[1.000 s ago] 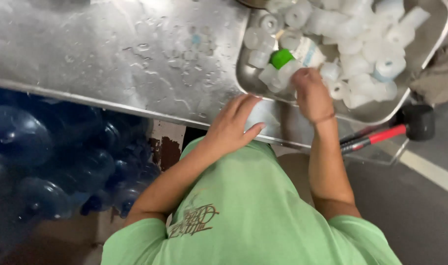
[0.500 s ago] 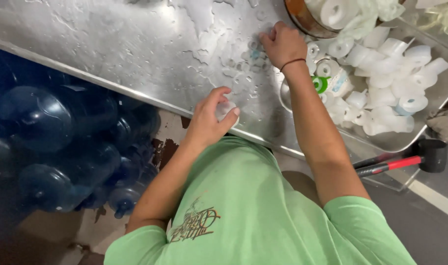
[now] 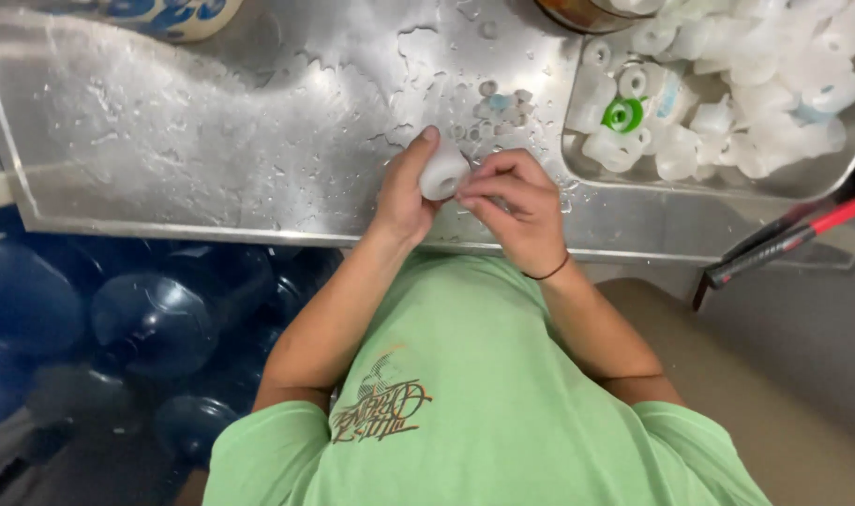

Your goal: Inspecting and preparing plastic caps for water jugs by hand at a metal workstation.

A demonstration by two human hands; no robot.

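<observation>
My left hand [image 3: 401,192] holds a white plastic bottle cap [image 3: 443,173] just above the near edge of a wet steel table [image 3: 212,141]. My right hand [image 3: 519,211], with a dark band on its wrist, pinches the cap's right side with its fingertips. A small pile of pale little seal pieces [image 3: 502,101] lies on the table just beyond the hands. To the right stands a steel tray [image 3: 727,186] filled with several white caps and one green cap [image 3: 622,114].
Large blue water bottles [image 3: 156,319] lie below the table on the left. A red and black handled tool [image 3: 784,239] sticks out under the tray at right. A brown container [image 3: 577,11] stands at the table's far edge.
My right hand left the tray, reached to the small pile on the table, then came back to the cap. My left hand brought the cap up over the table edge.
</observation>
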